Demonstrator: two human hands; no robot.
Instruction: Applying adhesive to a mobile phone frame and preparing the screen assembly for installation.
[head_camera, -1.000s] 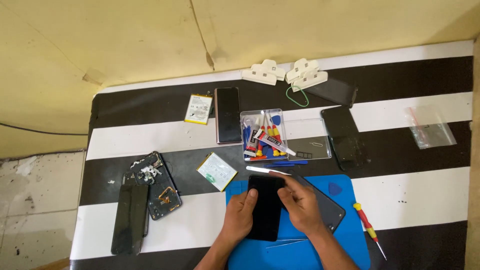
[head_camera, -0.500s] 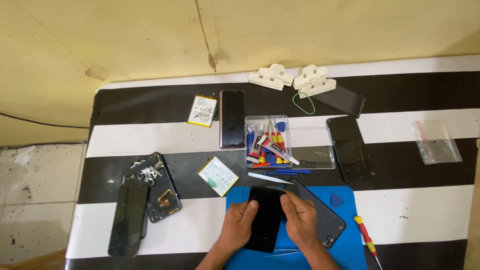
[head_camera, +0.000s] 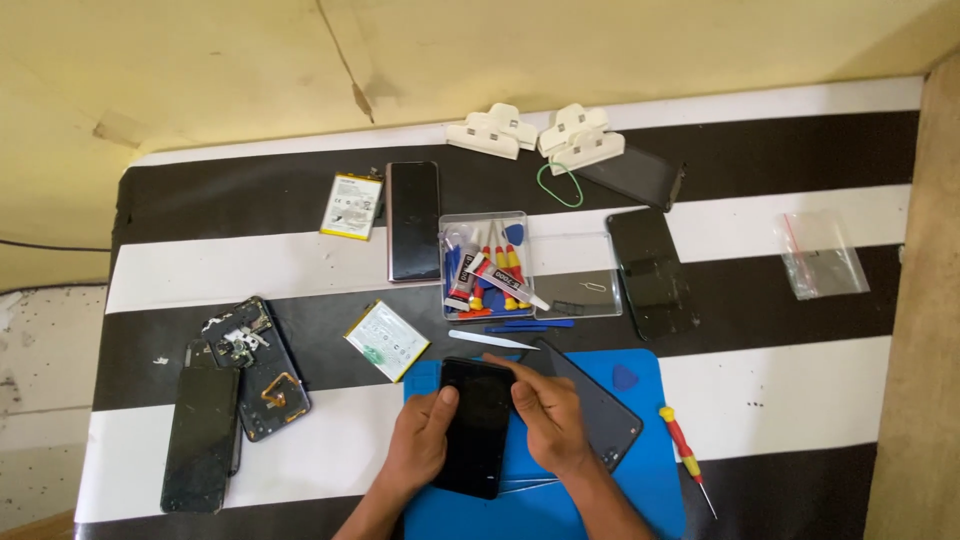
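Observation:
A black phone (head_camera: 478, 425) lies on a blue work mat (head_camera: 640, 470) near the table's front edge. My left hand (head_camera: 418, 443) grips its left side, thumb resting on the glass. On the phone's upper right edge sits my right hand (head_camera: 548, 412), fingers curled over the corner. A dark back cover (head_camera: 604, 412) lies on the mat just right of that hand. A white flat pry tool (head_camera: 490, 340) and a blue pick (head_camera: 624, 378) rest near the mat's top edge.
A clear box of tools and glue tubes (head_camera: 487, 266) stands behind the mat. Batteries (head_camera: 386, 340) (head_camera: 351, 205), a dark phone (head_camera: 412, 220), opened phones at left (head_camera: 245, 370), a black screen (head_camera: 650, 272), white clamps (head_camera: 582, 137), a red-yellow screwdriver (head_camera: 685, 455) and a plastic bag (head_camera: 820, 255) lie around on the striped table.
The view has shifted slightly. Both hands stay on the black phone; my right hand has slid up toward its top right corner.

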